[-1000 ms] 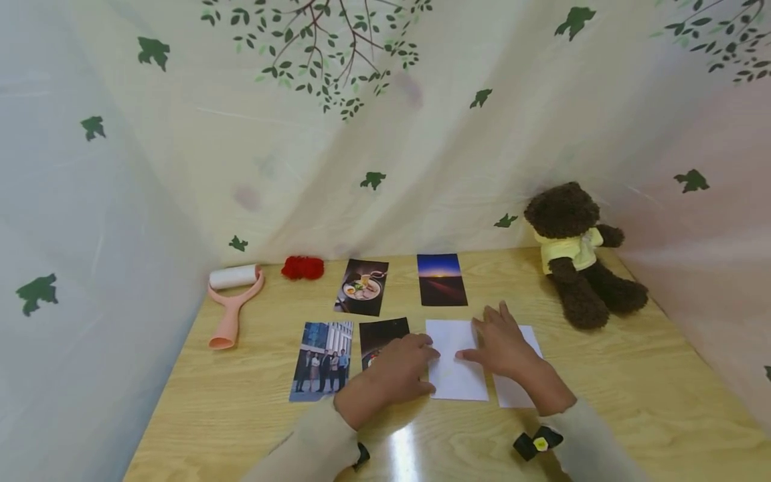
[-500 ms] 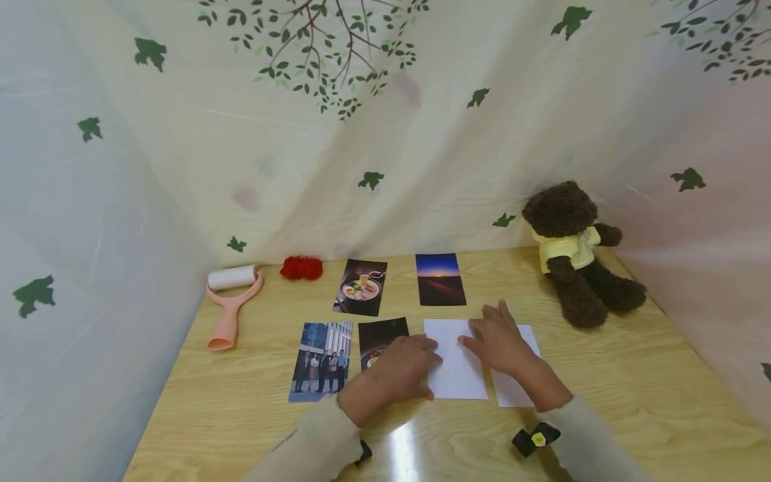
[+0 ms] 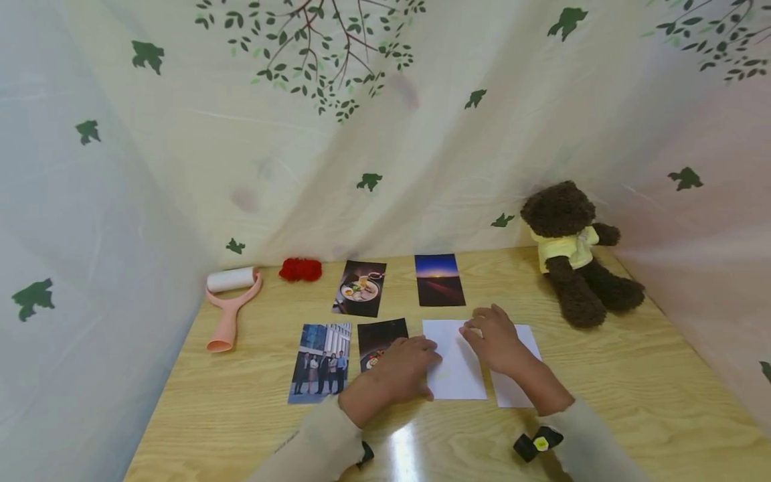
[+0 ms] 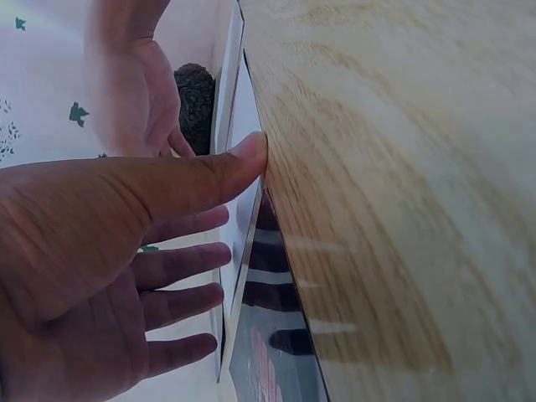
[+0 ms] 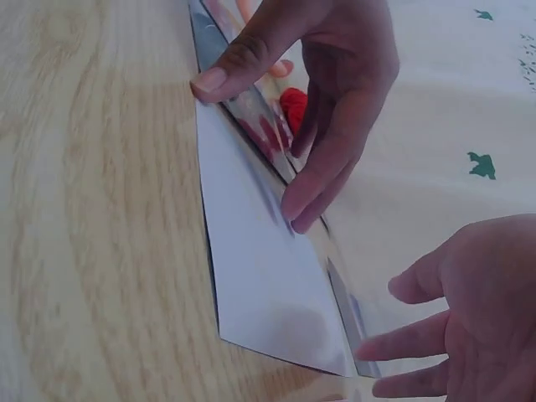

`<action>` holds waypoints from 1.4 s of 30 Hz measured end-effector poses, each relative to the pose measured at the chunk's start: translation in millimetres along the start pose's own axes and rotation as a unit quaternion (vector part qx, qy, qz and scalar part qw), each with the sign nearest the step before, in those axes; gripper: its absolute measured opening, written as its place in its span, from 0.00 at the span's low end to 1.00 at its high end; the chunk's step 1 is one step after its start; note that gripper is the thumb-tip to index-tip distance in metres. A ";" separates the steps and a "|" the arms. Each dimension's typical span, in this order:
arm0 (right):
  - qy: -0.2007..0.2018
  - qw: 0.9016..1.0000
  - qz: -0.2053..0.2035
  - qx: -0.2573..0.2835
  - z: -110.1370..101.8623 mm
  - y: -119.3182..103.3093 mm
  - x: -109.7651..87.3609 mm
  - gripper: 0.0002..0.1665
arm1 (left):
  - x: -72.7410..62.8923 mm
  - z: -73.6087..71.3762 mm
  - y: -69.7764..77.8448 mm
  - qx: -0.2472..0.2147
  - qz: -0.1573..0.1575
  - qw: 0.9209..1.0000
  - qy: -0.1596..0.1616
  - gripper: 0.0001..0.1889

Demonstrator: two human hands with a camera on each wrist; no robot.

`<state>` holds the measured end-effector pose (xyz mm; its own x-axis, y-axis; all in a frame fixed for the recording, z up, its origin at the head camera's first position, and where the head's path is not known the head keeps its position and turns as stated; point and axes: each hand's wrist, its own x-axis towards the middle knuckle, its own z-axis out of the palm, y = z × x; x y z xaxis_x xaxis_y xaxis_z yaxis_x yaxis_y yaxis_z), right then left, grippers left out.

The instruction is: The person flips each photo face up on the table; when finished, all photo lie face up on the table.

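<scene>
A white card (image 3: 452, 368) lies face-blank on the wooden table between the two hands. My left hand (image 3: 400, 371) rests at its left edge, thumb (image 4: 249, 149) at the near corner and fingers extended along the side. That hand partly covers a dark food photo (image 3: 379, 331). Over the card's upper right edge is my right hand (image 3: 496, 345), its fingers loosely bent and holding nothing; in the right wrist view its fingertips (image 5: 368, 347) stand off the card. Beneath that hand lies a second white card (image 3: 512, 391), partly hidden by it.
A group photo (image 3: 321, 365) lies left of the hands. Behind are a noodle-bowl photo (image 3: 360, 289) and a sunset photo (image 3: 440, 281). A lint roller (image 3: 229, 304) and red fuzzy item (image 3: 300, 269) sit back left, a brown teddy bear (image 3: 569, 251) back right, before a curtain (image 3: 289, 167).
My right hand has drawn its thumb and fingers back from the white card and bent them a little. My left hand stays at the card's left edge.
</scene>
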<state>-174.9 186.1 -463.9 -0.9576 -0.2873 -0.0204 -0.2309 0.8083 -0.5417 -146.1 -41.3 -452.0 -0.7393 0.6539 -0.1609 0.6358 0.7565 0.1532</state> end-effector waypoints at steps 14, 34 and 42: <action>0.006 0.997 -0.012 -0.078 3.9 4.7 8.7 0.20 | -0.9 3.4 -2.7 0.006 -0.001 1.000 0.002 0.30; -0.021 0.998 0.026 -0.055 3.8 -1.5 10.5 0.24 | 1.1 -2.9 0.6 -0.010 -0.020 0.999 -0.025 0.31; -0.020 0.999 0.022 -0.041 3.4 -1.8 13.6 0.22 | 0.8 -1.6 0.6 -0.014 -0.014 1.000 -0.020 0.29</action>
<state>-187.0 179.1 -466.1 -0.9598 -0.2699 -0.0766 -0.2041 0.8591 -0.4693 -146.7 -40.3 -450.4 -0.7463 0.6335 -0.2042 0.6090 0.7737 0.1745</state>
